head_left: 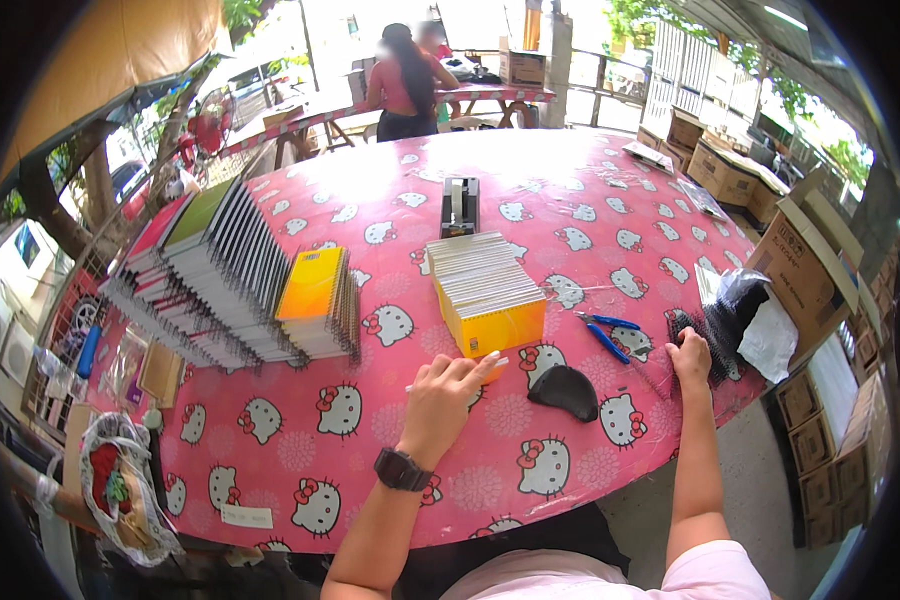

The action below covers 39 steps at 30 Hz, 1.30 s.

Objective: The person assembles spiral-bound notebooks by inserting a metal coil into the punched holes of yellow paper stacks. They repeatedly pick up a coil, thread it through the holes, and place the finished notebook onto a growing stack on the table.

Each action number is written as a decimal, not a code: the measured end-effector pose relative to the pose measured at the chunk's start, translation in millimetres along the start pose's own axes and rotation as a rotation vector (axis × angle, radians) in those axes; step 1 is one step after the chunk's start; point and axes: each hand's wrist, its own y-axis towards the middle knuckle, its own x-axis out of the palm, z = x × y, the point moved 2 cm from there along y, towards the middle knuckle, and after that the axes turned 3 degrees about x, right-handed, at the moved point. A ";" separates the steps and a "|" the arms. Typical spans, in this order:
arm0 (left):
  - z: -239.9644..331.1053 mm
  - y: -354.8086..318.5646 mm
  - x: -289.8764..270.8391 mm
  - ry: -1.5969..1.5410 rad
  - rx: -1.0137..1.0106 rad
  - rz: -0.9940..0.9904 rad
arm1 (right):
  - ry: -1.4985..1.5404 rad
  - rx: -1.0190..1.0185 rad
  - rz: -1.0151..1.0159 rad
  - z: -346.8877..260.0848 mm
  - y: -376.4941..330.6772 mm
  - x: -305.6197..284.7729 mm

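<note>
My left hand (440, 395), a dark watch on its wrist, is closed around a thin white stick (502, 363) that shows at both sides of the fingers. Just beyond it stands a row of yellow-covered notebooks (505, 328), pages edge up. My right hand (688, 358) has its fingers curled at the near edge of a pile of black spiral binding coils (712, 322); its fingertips are partly hidden. Blue-handled pliers (610, 338) and a black curved pouch-like piece (563, 392) lie between my hands. A black tape dispenser (460, 207) stands behind the notebook row.
Tall stacks of spiral notebooks (220, 270) and a shorter yellow stack (315, 300) stand at the left. A cardboard box (805, 270) is at the right edge beside crumpled white plastic (770, 340). A bag (130, 490) hangs at the near left. People stand at a far table.
</note>
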 end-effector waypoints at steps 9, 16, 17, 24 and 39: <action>-3.1 0.0 -3.2 -0.032 0.060 0.098 | -0.024 -0.076 0.077 -3.2 16.3 -33.9; -9.0 0.6 3.8 -0.012 0.052 0.075 | -0.095 -0.134 0.072 -29.4 20.9 -37.1; -7.7 2.2 4.7 -0.008 0.052 0.079 | -0.059 -0.120 0.046 -39.1 18.0 -39.8; -6.3 1.8 2.3 -0.010 0.015 0.087 | 0.250 -0.267 -0.108 -79.8 4.4 -27.4; -6.6 6.2 9.3 -0.052 0.008 0.126 | 1.094 -0.762 -0.777 -214.8 -92.7 -32.1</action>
